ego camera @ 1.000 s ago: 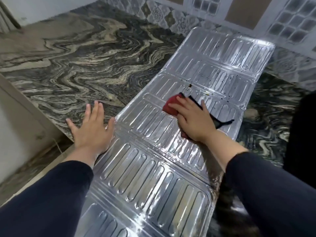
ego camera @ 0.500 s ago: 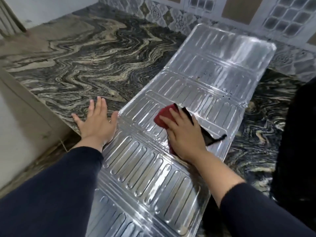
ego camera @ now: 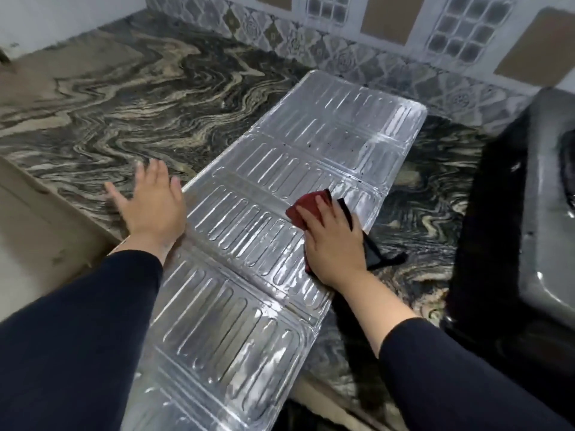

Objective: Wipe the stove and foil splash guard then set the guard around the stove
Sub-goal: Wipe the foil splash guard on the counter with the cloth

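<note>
The foil splash guard point(ego camera: 280, 194) lies unfolded flat on the marbled counter, running from bottom centre up to the tiled wall. Small dark specks dot its far panels. My right hand point(ego camera: 334, 244) presses a red and black cloth point(ego camera: 311, 203) flat onto the guard near its right edge; black cloth ends stick out to the right. My left hand point(ego camera: 152, 203) rests flat with fingers spread at the guard's left edge, partly on the counter. The dark stove point(ego camera: 529, 219) stands at the right edge of the view, only partly seen.
The marbled counter point(ego camera: 130, 98) stretches left and back to a patterned tile wall point(ego camera: 311, 35). The counter's front edge drops off at lower left point(ego camera: 46, 213). The guard's near end overhangs that front edge.
My right hand has slid the cloth rightward to the guard's right edge. My left hand stays at the left edge. The view has shifted, so the stove shows more.
</note>
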### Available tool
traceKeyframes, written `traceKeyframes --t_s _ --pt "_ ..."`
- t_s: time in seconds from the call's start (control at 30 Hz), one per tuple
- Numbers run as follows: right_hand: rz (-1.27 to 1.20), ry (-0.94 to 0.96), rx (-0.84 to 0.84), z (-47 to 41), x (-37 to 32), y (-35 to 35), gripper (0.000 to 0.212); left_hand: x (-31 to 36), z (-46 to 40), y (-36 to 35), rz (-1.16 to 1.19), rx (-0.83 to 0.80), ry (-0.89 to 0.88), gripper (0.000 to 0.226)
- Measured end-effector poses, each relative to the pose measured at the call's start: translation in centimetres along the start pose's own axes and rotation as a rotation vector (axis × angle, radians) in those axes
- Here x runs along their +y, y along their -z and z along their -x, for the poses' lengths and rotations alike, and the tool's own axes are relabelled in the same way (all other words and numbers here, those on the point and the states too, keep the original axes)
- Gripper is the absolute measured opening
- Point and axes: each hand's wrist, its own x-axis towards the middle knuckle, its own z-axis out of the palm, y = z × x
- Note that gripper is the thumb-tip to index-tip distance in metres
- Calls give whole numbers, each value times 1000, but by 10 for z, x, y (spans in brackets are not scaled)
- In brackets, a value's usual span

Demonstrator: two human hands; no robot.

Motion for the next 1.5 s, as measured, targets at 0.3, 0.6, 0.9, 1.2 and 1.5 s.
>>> traceKeyframes --t_s 0.3,0.6,0.9,1.2,1.5 --pt "-89 10 7 40 -102 -21 54 20 -6 -21 -23 -242 26 64" --pt "7 79 -4 -56 -4 -2 47 18 -2 -24 -26 -186 -2 63" --pt "8 -217 109 -100 -19 -4 50 23 0 -28 -26 -156 24 64" --pt "-75 359 14 -133 -94 -11 48 23 -1 -28 0 -149 42 63" --pt "-41 227 -58 -233 -64 1 49 22 -2 -28 -18 -124 66 64"
